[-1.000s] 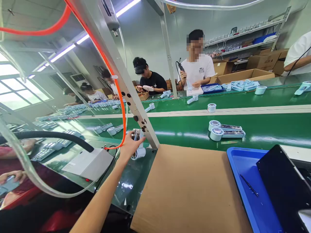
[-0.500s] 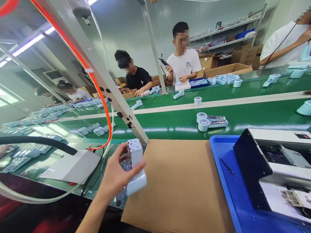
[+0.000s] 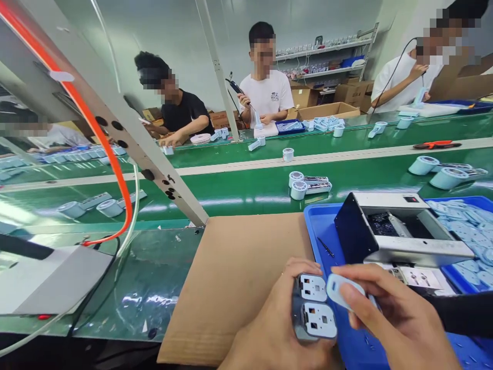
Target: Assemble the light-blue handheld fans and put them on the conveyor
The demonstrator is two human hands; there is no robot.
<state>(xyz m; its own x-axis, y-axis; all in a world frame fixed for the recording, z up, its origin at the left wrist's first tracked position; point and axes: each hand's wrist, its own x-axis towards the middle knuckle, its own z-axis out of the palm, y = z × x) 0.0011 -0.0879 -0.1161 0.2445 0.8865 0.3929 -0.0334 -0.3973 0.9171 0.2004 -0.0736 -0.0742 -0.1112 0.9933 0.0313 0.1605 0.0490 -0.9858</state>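
My left hand point(image 3: 269, 318) is closed around a pair of light-blue plastic housings point(image 3: 319, 319), held side by side above the cardboard sheet. Their flat ends, with small square openings, face up toward me. Between the fingers and thumb of my right hand point(image 3: 404, 316) is a thin light-blue oval cover point(image 3: 342, 290) with a slot near one end. The cover is right beside the upper housing's end; whether they touch I cannot tell. The rest of the housings is hidden by my left hand.
A blue tray point(image 3: 319, 226) holds a black-and-white machine point(image 3: 400, 226) and a thin dark tool. More light-blue parts point(image 3: 470, 231) fill a tray at right. Housings point(image 3: 308, 186) lie on the green conveyor point(image 3: 246, 190). A slanted post point(image 3: 154, 164) stands at left; people work opposite.
My left hand has moved right with the housings and turned their ends toward me. My right hand has come into view holding the oval cover. The view has swung right.
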